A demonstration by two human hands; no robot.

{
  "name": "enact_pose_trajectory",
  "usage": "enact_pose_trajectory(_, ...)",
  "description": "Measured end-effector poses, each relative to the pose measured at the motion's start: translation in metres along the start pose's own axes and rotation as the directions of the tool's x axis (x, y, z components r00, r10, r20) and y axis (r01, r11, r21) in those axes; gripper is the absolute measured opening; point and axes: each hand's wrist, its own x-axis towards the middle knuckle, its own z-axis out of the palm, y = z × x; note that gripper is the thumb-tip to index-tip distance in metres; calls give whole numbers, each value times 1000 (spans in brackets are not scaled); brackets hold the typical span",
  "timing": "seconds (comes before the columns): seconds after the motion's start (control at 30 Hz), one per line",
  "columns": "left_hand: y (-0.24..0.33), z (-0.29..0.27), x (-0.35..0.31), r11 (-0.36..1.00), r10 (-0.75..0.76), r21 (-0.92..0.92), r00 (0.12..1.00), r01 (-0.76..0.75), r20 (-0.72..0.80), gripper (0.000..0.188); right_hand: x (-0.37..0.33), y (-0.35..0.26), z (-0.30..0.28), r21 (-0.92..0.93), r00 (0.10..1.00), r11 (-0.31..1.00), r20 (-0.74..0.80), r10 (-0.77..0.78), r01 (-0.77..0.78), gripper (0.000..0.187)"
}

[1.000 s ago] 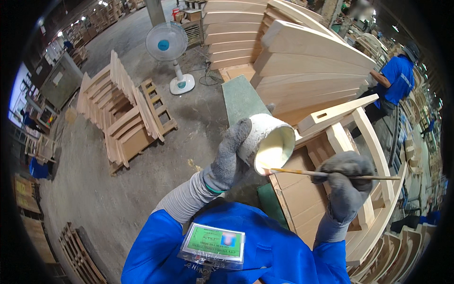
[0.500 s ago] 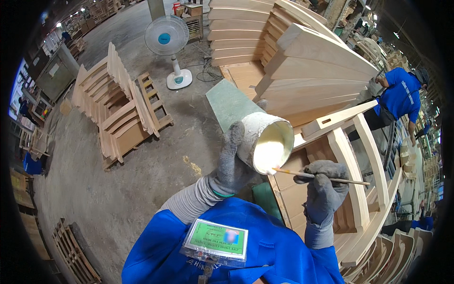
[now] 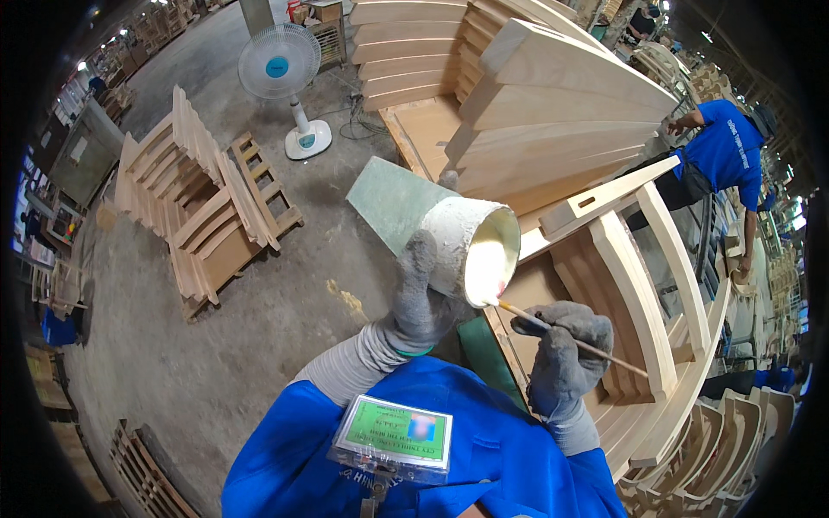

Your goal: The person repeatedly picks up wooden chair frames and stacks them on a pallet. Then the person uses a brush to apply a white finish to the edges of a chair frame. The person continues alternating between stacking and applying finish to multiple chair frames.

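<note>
Green board [image 3: 393,203] runs out of sight behind white-crusted cup [image 3: 447,237]; tip of thin brush-like stick [image 3: 613,359], at cup's rim, hard to make out. Gloved left hand [image 3: 420,292] clasps the tilted cup before the chest; gloved right hand [image 3: 566,350] pinches the stick. One cup, one stick, one pedestal fan [image 3: 276,67].

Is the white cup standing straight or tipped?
Tipped: the left hand holds the cup slanted, its mouth turned toward the right hand's side, so its pale inside shows.
</note>
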Motion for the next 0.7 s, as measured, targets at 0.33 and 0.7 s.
enact_pose_trajectory(0.33,-10,-18,0,987,156,-9,974,-160,-166,68,30,-10,0,31,947,947,-2,321,-321,11)
enact_pose_trajectory(0.7,-8,-46,-23,908,-150,-419,942,11,-300,60,91,35,-21,-191,887,893,148,437,-408,15)
